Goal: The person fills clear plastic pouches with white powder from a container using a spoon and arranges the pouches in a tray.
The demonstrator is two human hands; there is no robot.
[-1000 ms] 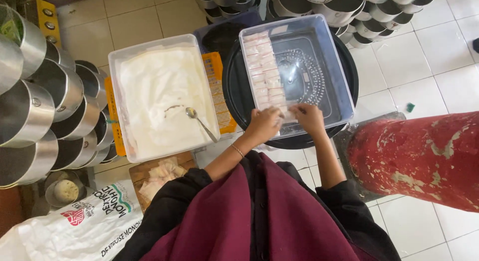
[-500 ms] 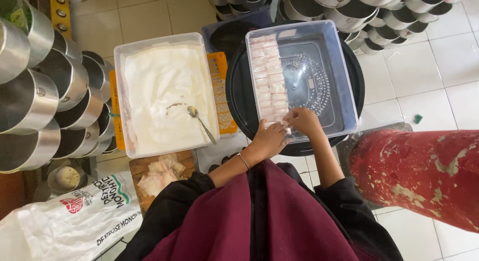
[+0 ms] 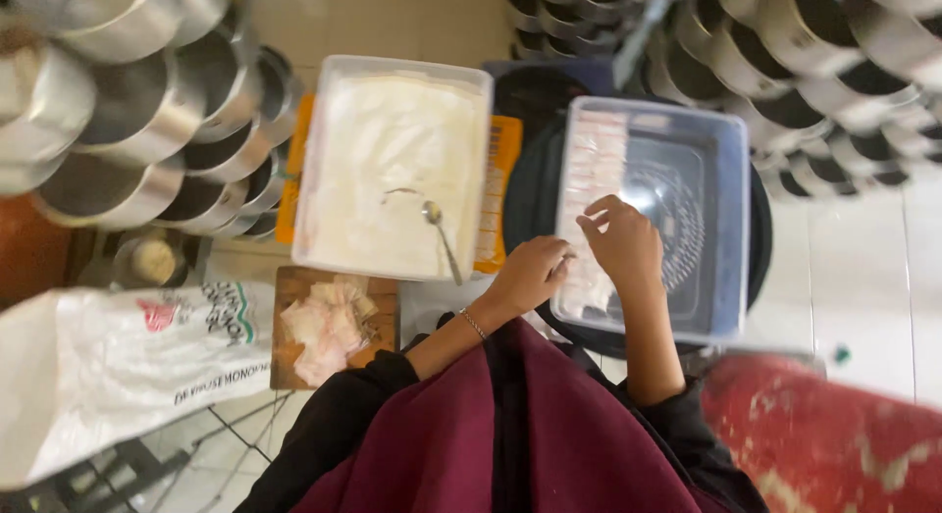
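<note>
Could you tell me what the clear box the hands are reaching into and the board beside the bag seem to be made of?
Clear box: likely plastic, glossy; you see through its walls to the dark tray beneath. Board: looks like wood, matte brown with a grain-like tone, though blur leaves that open.

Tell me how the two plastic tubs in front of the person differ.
The left tub is filled across with white batter and has a spoon lying in it; the right tub is mostly bare, with pale pieces lined along its left side. The left hand and right hand work at the right tub only. Both are clear and rectangular.
</note>
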